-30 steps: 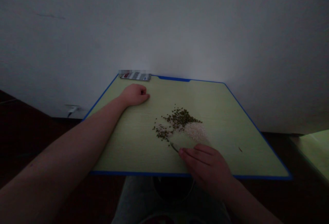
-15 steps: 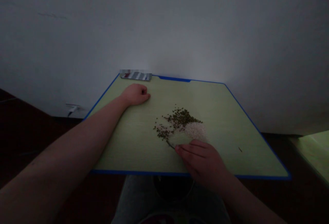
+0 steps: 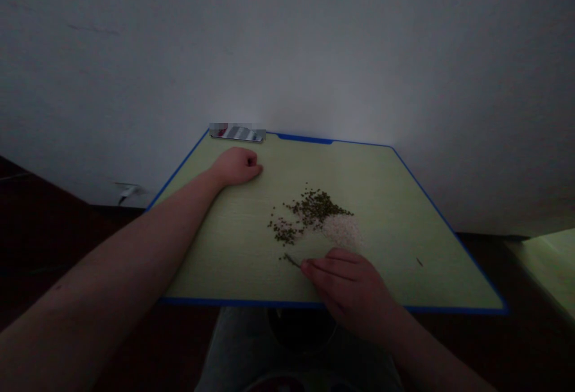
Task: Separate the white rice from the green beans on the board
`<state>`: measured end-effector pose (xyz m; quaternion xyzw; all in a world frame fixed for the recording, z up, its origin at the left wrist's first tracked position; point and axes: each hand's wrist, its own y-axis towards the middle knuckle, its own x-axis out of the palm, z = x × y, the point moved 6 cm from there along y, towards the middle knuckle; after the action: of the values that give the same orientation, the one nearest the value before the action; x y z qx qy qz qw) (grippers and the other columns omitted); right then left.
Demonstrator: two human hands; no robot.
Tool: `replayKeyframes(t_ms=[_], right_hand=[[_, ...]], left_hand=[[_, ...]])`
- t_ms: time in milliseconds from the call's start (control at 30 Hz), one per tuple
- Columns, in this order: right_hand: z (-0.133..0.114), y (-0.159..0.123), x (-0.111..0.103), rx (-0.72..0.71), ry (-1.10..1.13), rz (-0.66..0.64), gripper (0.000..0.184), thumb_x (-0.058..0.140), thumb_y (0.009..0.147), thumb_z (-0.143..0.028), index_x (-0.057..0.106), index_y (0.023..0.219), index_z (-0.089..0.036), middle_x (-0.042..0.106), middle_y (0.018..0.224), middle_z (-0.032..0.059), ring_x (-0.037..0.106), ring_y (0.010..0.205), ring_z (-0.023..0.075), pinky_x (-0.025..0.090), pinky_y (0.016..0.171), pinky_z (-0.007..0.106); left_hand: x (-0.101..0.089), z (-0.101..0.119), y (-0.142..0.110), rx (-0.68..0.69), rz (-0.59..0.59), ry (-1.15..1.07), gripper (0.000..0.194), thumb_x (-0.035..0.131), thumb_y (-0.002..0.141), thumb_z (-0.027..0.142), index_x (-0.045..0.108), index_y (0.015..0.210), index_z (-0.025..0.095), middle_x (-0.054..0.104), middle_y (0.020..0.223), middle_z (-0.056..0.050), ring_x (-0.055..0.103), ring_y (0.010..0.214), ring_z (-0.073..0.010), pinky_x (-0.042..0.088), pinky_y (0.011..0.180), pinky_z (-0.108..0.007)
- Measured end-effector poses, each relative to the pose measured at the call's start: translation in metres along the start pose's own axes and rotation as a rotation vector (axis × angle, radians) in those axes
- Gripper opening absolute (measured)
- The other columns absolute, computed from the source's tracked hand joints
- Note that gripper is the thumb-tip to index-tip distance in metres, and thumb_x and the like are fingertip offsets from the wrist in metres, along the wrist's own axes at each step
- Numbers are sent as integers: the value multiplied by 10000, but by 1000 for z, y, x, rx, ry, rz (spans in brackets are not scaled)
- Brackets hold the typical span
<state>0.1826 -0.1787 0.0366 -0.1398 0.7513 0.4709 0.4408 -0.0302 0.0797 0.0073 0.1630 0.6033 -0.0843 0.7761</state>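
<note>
A heap of small dark green beans (image 3: 314, 209) lies mid-table, touching a patch of white rice grains (image 3: 344, 230) on its right. My right hand (image 3: 348, 287) rests flat near the table's front edge, fingers stretched out and close together, fingertips pointing left beside a few beans (image 3: 290, 258) pulled away from the heap. My left hand (image 3: 236, 166) lies in a loose fist at the far left of the table, thumb tucked, nothing visible in it.
The pale green table (image 3: 224, 248) has a blue rim and stands against a white wall. A flat striped object (image 3: 238, 133) lies at the far edge. A single bean (image 3: 419, 262) sits to the right. Another green surface (image 3: 554, 260) shows at the right edge.
My right hand has slid left and toward me along the table, dragging a few beans out of the heap. My left hand has stayed where it was.
</note>
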Motion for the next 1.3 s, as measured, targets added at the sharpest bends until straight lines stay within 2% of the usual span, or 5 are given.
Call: replayKeyframes(t_ms=[233, 467, 633, 933, 1300], right_hand=[[-10, -2, 8, -12, -180, -22, 279, 450, 962, -60, 702, 1080, -84, 782, 953, 90, 646, 712, 194, 550, 631, 331], [2, -19, -2, 6, -312, -54, 317, 410, 978, -70, 709, 1081, -101, 788, 963, 73, 655, 728, 186, 552, 647, 317], [-1, -21, -1, 12, -273, -56, 310, 421, 969, -67, 705, 1090, -98, 787, 964, 67, 647, 727, 188, 551, 636, 324], [-10, -8, 7, -8, -205, -48, 292, 459, 939, -53, 702, 1094, -99, 785, 988, 81, 641, 712, 193, 539, 611, 339], [11, -25, -6, 40, -269, -26, 276, 498, 919, -72, 718, 1084, -101, 790, 967, 88, 686, 730, 190, 603, 664, 330]], left_hand=[[1, -2, 1, -12, -13, 8, 276, 547, 762, 444, 586, 631, 204, 560, 586, -24, 468, 580, -161, 331, 563, -309], [1, -1, 1, -6, -5, 0, 273, 539, 753, 440, 557, 616, 205, 538, 566, -18, 457, 571, -155, 313, 553, -306], [-1, 1, 0, -11, -9, -3, 284, 545, 751, 452, 535, 605, 209, 536, 564, -19, 457, 577, -157, 311, 559, -306], [0, -2, 0, -10, 0, -13, 287, 546, 755, 459, 542, 611, 211, 545, 559, -18, 456, 573, -152, 304, 552, -303], [1, -2, 0, -11, 4, -30, 285, 550, 747, 457, 544, 608, 209, 542, 560, -18, 460, 578, -155, 316, 561, -305]])
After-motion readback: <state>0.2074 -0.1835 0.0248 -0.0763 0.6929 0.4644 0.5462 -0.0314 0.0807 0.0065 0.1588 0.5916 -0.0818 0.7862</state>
